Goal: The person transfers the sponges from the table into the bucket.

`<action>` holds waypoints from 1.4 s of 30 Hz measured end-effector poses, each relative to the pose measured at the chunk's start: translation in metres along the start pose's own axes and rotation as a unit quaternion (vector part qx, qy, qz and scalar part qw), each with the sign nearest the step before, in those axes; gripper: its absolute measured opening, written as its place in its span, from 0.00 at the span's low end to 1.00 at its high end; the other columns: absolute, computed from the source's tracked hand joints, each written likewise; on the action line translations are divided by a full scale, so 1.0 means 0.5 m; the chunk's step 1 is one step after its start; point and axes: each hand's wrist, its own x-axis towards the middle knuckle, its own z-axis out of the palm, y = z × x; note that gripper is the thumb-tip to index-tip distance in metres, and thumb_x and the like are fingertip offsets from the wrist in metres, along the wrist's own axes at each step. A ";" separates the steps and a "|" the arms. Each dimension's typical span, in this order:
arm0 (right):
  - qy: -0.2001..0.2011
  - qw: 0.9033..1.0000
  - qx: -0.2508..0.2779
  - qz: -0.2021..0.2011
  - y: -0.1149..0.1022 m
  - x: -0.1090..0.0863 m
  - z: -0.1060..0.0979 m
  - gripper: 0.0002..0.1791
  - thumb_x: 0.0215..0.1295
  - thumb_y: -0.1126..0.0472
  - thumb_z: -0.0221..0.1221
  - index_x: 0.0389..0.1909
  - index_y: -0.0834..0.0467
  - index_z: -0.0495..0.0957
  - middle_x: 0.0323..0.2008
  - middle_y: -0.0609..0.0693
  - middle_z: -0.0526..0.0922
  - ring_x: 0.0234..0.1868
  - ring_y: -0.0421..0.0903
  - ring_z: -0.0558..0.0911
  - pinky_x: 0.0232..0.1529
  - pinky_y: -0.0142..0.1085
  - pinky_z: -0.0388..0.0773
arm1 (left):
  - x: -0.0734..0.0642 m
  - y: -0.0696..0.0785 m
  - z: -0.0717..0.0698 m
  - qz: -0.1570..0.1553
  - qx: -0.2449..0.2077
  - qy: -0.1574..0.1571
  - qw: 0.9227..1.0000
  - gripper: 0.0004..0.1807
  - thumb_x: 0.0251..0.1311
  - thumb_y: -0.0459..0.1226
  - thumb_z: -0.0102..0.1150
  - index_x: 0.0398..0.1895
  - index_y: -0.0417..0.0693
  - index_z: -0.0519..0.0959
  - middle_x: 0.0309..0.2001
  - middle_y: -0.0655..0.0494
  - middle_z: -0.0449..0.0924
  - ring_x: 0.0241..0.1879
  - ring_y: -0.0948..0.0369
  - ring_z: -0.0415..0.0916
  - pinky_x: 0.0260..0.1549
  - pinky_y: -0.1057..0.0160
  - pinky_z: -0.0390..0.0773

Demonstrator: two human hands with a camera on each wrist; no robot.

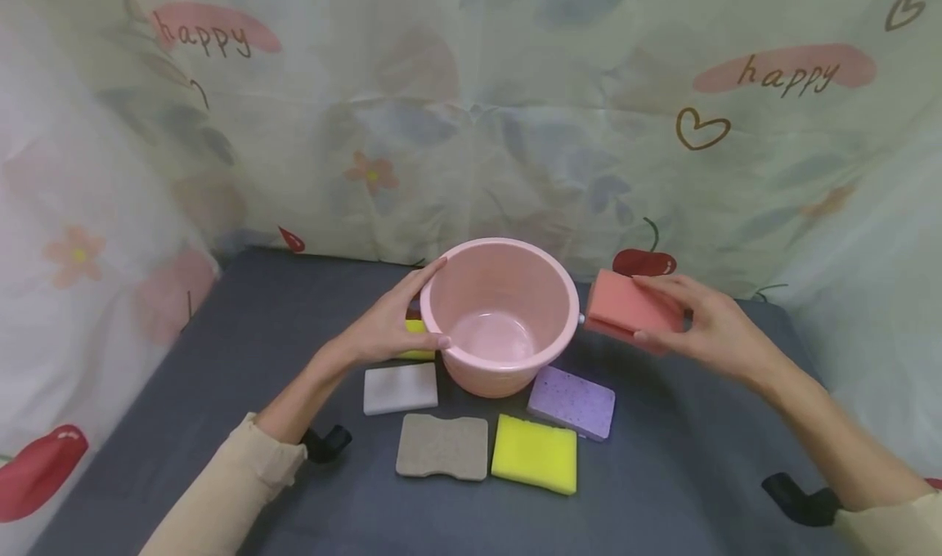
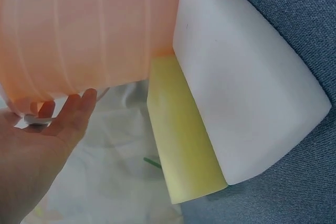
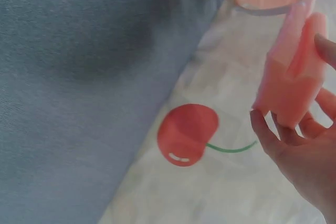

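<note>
A pink plastic bucket [image 1: 495,368] stands upright, its inside bare as far as the head view shows. My left hand [image 1: 390,319] grips its left rim, thumb at the near side and fingers along the outer wall. To the right of the bucket, raised off the table, my right hand [image 1: 699,327] pinches a coral-pink sponge [image 1: 625,302] between thumb and fingers. In the right wrist view the sponge [image 3: 294,77] shows two layers with a gap between them. Beside my left hand lie a white sponge [image 2: 247,82] and a yellow sponge [image 2: 184,135], the latter partly hidden by hand and bucket.
In front of the bucket lie a grey-brown sponge [image 1: 441,448] with notched sides, another yellow sponge [image 1: 535,454] and a speckled purple sponge [image 1: 572,402]. All rest on a dark blue-grey tabletop [image 1: 662,474]. Printed curtains [image 1: 471,155] hang behind and at both sides.
</note>
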 end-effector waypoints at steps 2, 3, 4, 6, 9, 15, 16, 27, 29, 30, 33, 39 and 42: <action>-0.005 1.000 -0.004 -0.003 -0.009 0.002 -0.008 0.43 0.56 0.44 0.71 0.71 0.53 0.68 0.64 0.61 0.69 0.52 0.58 0.70 0.39 0.46 0.74 | 0.000 0.002 0.000 -0.002 -0.006 -0.001 1.000 0.59 0.52 0.50 0.74 0.81 0.62 0.45 0.76 0.52 0.50 0.68 0.53 0.63 0.59 0.51 0.74; -0.006 1.000 -0.006 -0.004 -0.013 0.002 -0.012 0.43 0.57 0.44 0.71 0.72 0.53 0.68 0.65 0.61 0.69 0.53 0.58 0.70 0.40 0.47 0.74 | 0.000 0.003 0.000 -0.003 -0.011 -0.002 1.000 0.59 0.52 0.50 0.74 0.81 0.62 0.45 0.76 0.52 0.50 0.68 0.52 0.63 0.59 0.50 0.74; -0.006 1.000 -0.009 -0.007 -0.017 0.004 -0.016 0.43 0.57 0.44 0.71 0.72 0.53 0.67 0.65 0.61 0.68 0.53 0.59 0.69 0.40 0.47 0.74 | 0.000 0.004 0.000 -0.003 -0.015 -0.003 1.000 0.59 0.51 0.49 0.75 0.81 0.62 0.45 0.75 0.52 0.50 0.68 0.52 0.63 0.59 0.49 0.73; -0.004 1.000 -0.014 -0.010 -0.026 0.009 -0.023 0.44 0.57 0.44 0.71 0.72 0.53 0.67 0.65 0.61 0.68 0.54 0.59 0.69 0.40 0.49 0.74 | 0.000 0.006 0.000 -0.006 -0.024 -0.004 1.000 0.59 0.51 0.49 0.75 0.81 0.63 0.45 0.75 0.52 0.50 0.68 0.52 0.63 0.59 0.48 0.73; 0.003 1.000 -0.019 -0.009 -0.041 0.016 -0.032 0.43 0.56 0.43 0.71 0.72 0.52 0.68 0.64 0.59 0.69 0.54 0.58 0.70 0.41 0.50 0.73 | 0.000 0.007 0.000 -0.010 -0.029 -0.004 1.000 0.59 0.52 0.47 0.75 0.81 0.63 0.45 0.75 0.52 0.51 0.68 0.51 0.64 0.59 0.49 0.74; 0.014 1.000 -0.015 -0.018 -0.078 0.026 -0.042 0.42 0.55 0.43 0.72 0.70 0.49 0.70 0.62 0.54 0.73 0.52 0.53 0.72 0.40 0.47 0.71 | -0.004 0.010 0.000 -0.018 -0.036 -0.003 0.999 0.58 0.52 0.44 0.75 0.81 0.63 0.45 0.76 0.53 0.50 0.68 0.51 0.63 0.59 0.49 0.73; 0.015 1.000 -0.013 -0.024 -0.084 0.028 -0.042 0.42 0.55 0.43 0.72 0.70 0.49 0.70 0.61 0.53 0.73 0.51 0.52 0.72 0.39 0.46 0.71 | -0.004 0.011 0.000 -0.020 -0.038 -0.003 0.999 0.58 0.52 0.44 0.75 0.81 0.63 0.45 0.76 0.53 0.49 0.68 0.51 0.63 0.60 0.50 0.73; -0.003 0.998 -0.009 -0.056 -0.130 0.062 -0.029 0.42 0.55 0.39 0.70 0.70 0.49 0.71 0.60 0.53 0.75 0.50 0.51 0.74 0.40 0.45 0.72 | -0.002 0.010 -0.001 -0.017 -0.056 -0.007 0.998 0.60 0.50 0.48 0.77 0.80 0.63 0.45 0.75 0.53 0.51 0.68 0.51 0.64 0.59 0.49 0.73; -0.011 0.998 -0.006 -0.063 -0.138 0.070 -0.025 0.42 0.56 0.38 0.69 0.70 0.49 0.70 0.61 0.53 0.75 0.51 0.52 0.74 0.41 0.46 0.72 | -0.001 0.009 -0.001 -0.017 -0.059 -0.007 0.998 0.60 0.50 0.48 0.77 0.80 0.63 0.45 0.75 0.53 0.51 0.68 0.52 0.64 0.60 0.48 0.73; -0.015 0.998 -0.003 -0.067 -0.142 0.074 -0.023 0.42 0.56 0.38 0.69 0.70 0.49 0.70 0.61 0.54 0.74 0.53 0.52 0.74 0.43 0.46 0.73 | 0.000 0.009 -0.001 -0.017 -0.059 -0.007 0.998 0.60 0.50 0.48 0.76 0.81 0.62 0.45 0.75 0.53 0.50 0.68 0.52 0.63 0.60 0.48 0.72; -0.025 0.996 0.004 -0.084 -0.150 0.086 -0.014 0.41 0.57 0.41 0.69 0.70 0.50 0.71 0.63 0.54 0.74 0.56 0.52 0.74 0.47 0.49 0.74 | 0.000 0.009 0.000 -0.017 -0.060 -0.007 0.998 0.61 0.50 0.49 0.76 0.81 0.63 0.45 0.75 0.54 0.50 0.68 0.53 0.63 0.60 0.48 0.72; -0.033 0.994 0.014 -0.100 -0.168 0.110 0.007 0.38 0.58 0.47 0.71 0.69 0.52 0.72 0.63 0.52 0.75 0.59 0.51 0.75 0.51 0.49 0.76 | -0.002 0.007 -0.001 -0.014 -0.065 -0.011 0.998 0.61 0.49 0.51 0.77 0.81 0.63 0.44 0.76 0.54 0.49 0.69 0.50 0.62 0.59 0.51 0.73; -0.047 0.994 0.016 -0.098 -0.182 0.124 0.019 0.39 0.57 0.48 0.71 0.69 0.54 0.71 0.62 0.53 0.75 0.57 0.51 0.75 0.49 0.48 0.77 | -0.003 0.007 -0.002 -0.014 -0.061 -0.011 0.998 0.62 0.49 0.52 0.76 0.81 0.62 0.44 0.76 0.53 0.49 0.69 0.49 0.62 0.59 0.53 0.74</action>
